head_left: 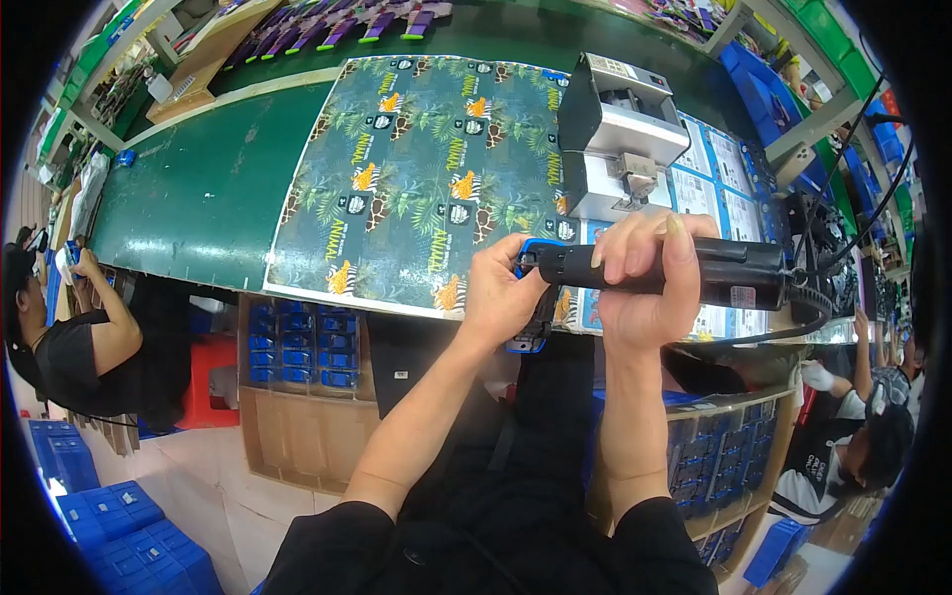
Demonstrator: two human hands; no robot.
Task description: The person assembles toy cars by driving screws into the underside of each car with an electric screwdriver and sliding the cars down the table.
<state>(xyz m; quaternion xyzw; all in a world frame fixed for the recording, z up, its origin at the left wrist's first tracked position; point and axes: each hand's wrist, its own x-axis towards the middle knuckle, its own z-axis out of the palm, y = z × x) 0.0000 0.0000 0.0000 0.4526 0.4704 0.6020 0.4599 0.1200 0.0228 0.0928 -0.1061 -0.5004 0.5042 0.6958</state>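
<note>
My right hand (650, 288) is wrapped round a black, cylindrical electric screwdriver (739, 276), held nearly level with its tip to the left. A cable runs from its right end. My left hand (504, 293) grips a small blue-and-black plastic part (543, 322) between thumb and fingers. The screwdriver's front end meets this part, but the exact contact point is hidden. Both hands are above the near edge of the workbench. Just beyond them stands a grey and black box-shaped machine (600, 183), which looks like a screw feeder.
A printed animal-pattern sheet (397, 188) covers part of the green bench (198, 198). Below are cardboard boxes of blue parts (302, 342) (724, 451). Purple-and-green items (342, 25) lie at the back. Co-workers (79, 327) (853, 446) sit on both sides. Blue crates (139, 535) stand lower left.
</note>
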